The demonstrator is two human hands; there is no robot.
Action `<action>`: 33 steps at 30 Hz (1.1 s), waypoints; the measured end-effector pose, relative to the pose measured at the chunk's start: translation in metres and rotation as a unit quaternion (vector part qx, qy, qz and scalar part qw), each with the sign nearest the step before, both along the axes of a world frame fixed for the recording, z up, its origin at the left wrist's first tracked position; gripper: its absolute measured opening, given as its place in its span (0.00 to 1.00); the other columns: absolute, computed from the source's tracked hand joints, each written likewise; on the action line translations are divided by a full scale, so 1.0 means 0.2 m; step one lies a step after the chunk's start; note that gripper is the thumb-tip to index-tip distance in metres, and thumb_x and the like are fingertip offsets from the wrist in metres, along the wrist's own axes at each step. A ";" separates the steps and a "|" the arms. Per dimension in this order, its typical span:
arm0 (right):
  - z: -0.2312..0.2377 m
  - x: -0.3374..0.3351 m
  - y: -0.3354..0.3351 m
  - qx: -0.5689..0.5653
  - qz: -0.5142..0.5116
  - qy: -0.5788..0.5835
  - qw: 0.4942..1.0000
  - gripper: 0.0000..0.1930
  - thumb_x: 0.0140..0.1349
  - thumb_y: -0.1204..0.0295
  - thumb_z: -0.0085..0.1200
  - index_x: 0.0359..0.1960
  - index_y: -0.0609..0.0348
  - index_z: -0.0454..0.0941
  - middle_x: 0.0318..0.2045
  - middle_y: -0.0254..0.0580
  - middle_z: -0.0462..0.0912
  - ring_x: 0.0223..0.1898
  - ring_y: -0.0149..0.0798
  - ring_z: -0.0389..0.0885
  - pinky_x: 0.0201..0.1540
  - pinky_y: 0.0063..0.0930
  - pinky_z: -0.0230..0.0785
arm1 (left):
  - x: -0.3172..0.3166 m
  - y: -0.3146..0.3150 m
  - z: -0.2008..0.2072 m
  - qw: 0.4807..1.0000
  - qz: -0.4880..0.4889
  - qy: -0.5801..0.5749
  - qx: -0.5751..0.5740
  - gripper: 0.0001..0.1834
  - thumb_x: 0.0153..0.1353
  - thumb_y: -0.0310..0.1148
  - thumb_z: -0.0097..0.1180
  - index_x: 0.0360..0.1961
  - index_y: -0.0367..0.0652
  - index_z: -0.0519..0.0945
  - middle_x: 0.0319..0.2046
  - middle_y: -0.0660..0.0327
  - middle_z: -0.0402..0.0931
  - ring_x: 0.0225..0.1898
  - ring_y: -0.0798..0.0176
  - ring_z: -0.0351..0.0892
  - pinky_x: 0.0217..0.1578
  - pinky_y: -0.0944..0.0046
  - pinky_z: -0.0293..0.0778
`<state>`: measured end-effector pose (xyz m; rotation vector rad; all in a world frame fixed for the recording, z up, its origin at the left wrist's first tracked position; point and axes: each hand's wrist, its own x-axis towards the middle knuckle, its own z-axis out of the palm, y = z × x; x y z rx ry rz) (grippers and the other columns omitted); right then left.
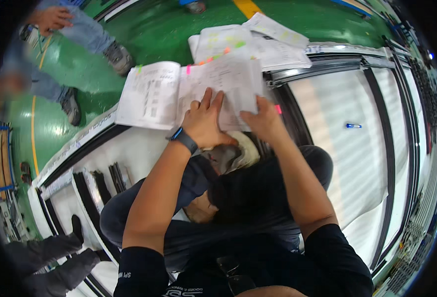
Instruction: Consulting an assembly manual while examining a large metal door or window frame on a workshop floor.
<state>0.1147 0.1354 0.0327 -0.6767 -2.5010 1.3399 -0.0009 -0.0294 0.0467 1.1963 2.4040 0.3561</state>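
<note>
1. The left hand [204, 121] lies just above the centre of the frame, fingers spread flat and pressing down on an open bundle of printed sheets [189, 91]; it grips nothing, the palm simply rests on the paper. A dark wristband with a blue edge [184, 139] circles its wrist.
2. The right hand [264, 120] sits just right of the left one, fingers bent, its fingertips pinching the lower right edge of the same sheets, closed on the page there.
3. The printed sheets spread from left of centre to centre in the upper half of the frame, with coloured tabs [223, 51] along their top edge.
4. A second stack of papers [258, 42] lies behind them, toward the top centre.
5. A white panel with dark frame strips [337, 148] fills the right side; a small blue marker [353, 125] lies on it, well apart from both hands.
6. Another person's legs and shoes [87, 44] stand on the green floor [169, 24] at upper left.
</note>
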 end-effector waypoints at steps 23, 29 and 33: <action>0.05 -0.08 0.10 -0.228 -0.084 -0.058 0.968 0.34 0.70 0.45 0.43 0.49 0.72 0.79 0.42 0.68 0.82 0.47 0.55 0.81 0.53 0.38 0.70 | 0.17 -0.03 -0.05 0.981 0.019 0.125 0.146 0.37 0.52 0.27 0.60 0.66 0.41 0.66 0.61 0.46 0.69 0.56 0.42 0.71 0.57 0.52 0.72; 0.00 -0.44 0.55 0.021 -0.183 0.045 0.982 0.25 0.65 0.52 0.50 0.44 0.66 0.82 0.39 0.62 0.84 0.46 0.58 0.82 0.50 0.39 0.72 | 0.18 0.00 -0.14 0.976 0.036 0.173 0.128 0.38 0.50 0.28 0.62 0.65 0.43 0.67 0.61 0.46 0.68 0.58 0.37 0.70 0.55 0.46 0.74; -0.12 -0.88 0.81 0.141 -0.053 -0.113 0.982 0.26 0.61 0.50 0.51 0.47 0.61 0.83 0.45 0.56 0.84 0.51 0.55 0.82 0.56 0.42 0.71 | 0.18 -0.03 -0.12 0.979 0.052 0.150 0.127 0.37 0.50 0.30 0.62 0.65 0.44 0.67 0.63 0.46 0.66 0.59 0.35 0.69 0.52 0.44 0.76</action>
